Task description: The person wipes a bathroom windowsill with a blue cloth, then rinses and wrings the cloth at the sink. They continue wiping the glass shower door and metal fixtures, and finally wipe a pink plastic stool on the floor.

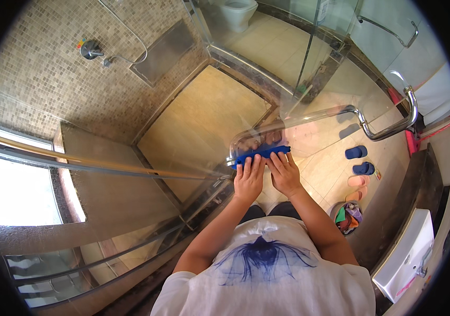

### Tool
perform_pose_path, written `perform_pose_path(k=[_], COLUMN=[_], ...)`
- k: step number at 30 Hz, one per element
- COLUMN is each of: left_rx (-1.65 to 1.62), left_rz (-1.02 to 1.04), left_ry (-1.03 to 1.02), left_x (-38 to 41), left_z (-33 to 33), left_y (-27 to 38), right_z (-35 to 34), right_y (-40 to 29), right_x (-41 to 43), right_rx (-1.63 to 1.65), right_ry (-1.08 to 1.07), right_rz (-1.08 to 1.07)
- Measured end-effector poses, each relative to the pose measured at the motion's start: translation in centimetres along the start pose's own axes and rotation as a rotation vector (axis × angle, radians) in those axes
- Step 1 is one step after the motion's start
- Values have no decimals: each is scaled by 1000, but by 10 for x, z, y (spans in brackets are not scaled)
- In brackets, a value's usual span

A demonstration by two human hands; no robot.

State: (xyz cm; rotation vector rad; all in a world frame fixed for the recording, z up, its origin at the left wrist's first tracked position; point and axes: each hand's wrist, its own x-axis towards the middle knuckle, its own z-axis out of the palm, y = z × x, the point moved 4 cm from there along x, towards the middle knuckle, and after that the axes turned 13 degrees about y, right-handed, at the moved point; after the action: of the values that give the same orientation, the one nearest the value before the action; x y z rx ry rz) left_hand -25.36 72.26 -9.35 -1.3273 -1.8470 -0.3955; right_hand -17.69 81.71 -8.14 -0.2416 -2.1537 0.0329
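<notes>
In front of me stands a clear glass shower door [312, 138] with a chrome handle [385, 134] on its right side. A folded blue cloth [264, 155] lies as a narrow strip against the glass. My left hand [249, 179] has its fingers over the left part of the cloth. Beside it, my right hand [286, 173] lays its fingers on the cloth's right part. Both palms face away from me, and the thumbs come close together. A reflection of the hands shows in the glass just beyond the cloth.
Behind the glass is a tiled shower floor [205, 114], with a mixer tap [90, 50] on the mosaic wall. To the right are navy slippers [356, 152], pink slippers [358, 181], a bucket of cloths [347, 218] and a white washbasin [404, 254]. A toilet [239, 12] stands at the back.
</notes>
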Motion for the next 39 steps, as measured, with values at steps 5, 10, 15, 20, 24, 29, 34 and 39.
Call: perform_pose_path(k=[5,10,15,20,24,29,34,39], left_rx=[-42,24,10,-41,23,129,74,26], left_rz=[-199,-170,-168,-245,-250,-131,-143,-70], left_ry=[151,196,-32,-26,68,148,51,-42], left_x=[41,23,-40,-21,35,72,9,10], left_z=[-8,13,49,36,10,-2,49,59], left_y=[20,24,37,38,31,32,61,91], right_z=[-39,-37,0,-7,-43,-50,-24,-34], right_y=[11,25,40,43,39,50,82,114], right_x=[51,43,-21,-14,54,72,1,-29], right_rx=[63,122,184,181,217,263,179,112], right_ry=[152,96,-123,-148,135,262,29,-62], right_rz=[-18,-93,-125,-143,-133,-208,-193,-148])
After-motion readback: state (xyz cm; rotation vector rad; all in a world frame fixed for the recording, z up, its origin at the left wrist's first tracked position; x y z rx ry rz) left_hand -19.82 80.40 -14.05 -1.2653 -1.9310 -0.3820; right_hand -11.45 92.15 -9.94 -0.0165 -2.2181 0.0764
